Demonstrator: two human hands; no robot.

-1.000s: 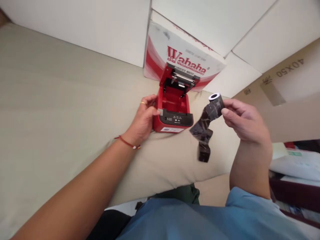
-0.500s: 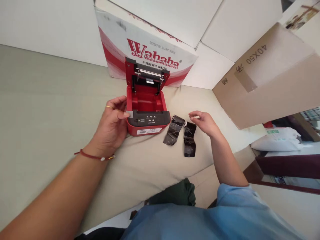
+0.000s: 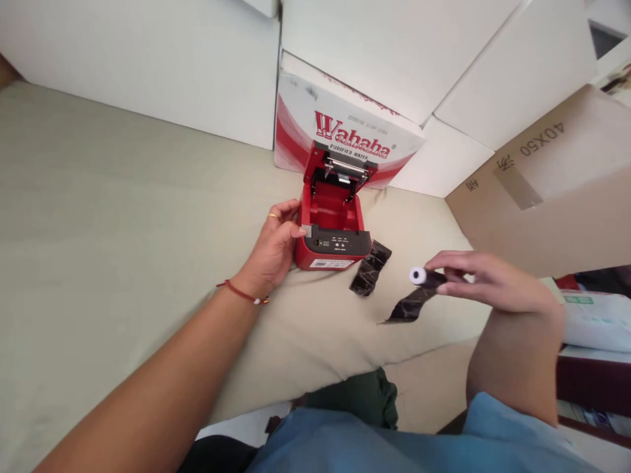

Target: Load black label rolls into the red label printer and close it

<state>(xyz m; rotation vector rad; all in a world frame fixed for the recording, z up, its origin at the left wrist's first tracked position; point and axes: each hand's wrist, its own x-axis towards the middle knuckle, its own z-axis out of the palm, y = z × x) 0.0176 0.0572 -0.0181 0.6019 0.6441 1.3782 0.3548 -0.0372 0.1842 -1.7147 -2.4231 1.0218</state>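
A small red and black label printer [image 3: 331, 249] stands on the beige cloth with its lid [image 3: 342, 164] raised and its red inner bay showing. My left hand [image 3: 277, 246] grips the printer's left side, thumb on the front corner and fingers behind. To the right, my right hand [image 3: 473, 279] pinches a roll of black paper [image 3: 428, 278] with a white core facing left. A loose tail of the paper [image 3: 409, 307] hangs below the roll. Between printer and roll, another crumpled black strip [image 3: 371, 268] lies on the cloth.
Behind the printer leans a red and white Wahaha water carton [image 3: 296, 125] against white panels [image 3: 394, 46]. A brown cardboard box [image 3: 542, 190] stands at the right. Beyond the cloth's right edge lies a white plastic bag [image 3: 596, 318].
My right hand has picked up the black paper roll from the cloth and raised it to the right. My left hand stays on the printer. The whole view has shifted.
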